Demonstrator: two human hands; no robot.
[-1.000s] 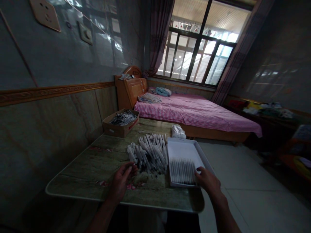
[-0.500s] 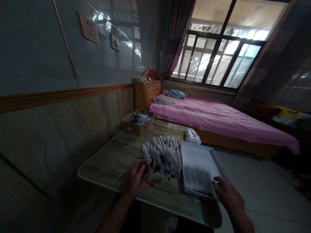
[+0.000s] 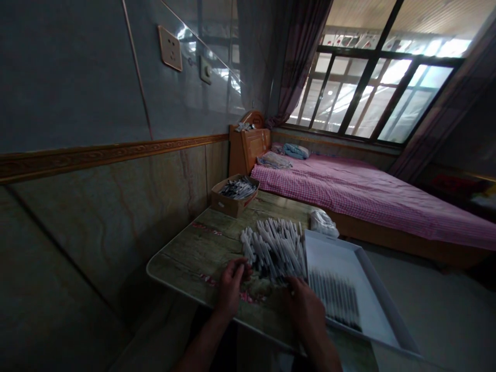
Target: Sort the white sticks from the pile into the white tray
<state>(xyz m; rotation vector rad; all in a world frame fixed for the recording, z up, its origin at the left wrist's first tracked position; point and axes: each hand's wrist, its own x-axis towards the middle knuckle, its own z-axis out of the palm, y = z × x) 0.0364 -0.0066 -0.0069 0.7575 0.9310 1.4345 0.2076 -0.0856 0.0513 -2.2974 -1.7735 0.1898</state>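
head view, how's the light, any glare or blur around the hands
Head view: the dark-framed glass window is bright, with glare streaks on the glossy blue-grey tiled wall; head view: the bare left hand and bare right hand are dim; head view: the heaped white pen-like sticks look soft, their lower ends merging.

Loose heap of white pens (image 3: 276,247)

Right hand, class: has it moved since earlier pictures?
Yes: against the table, the right hand has moved left, from the tray to the pile of pen-like sticks.
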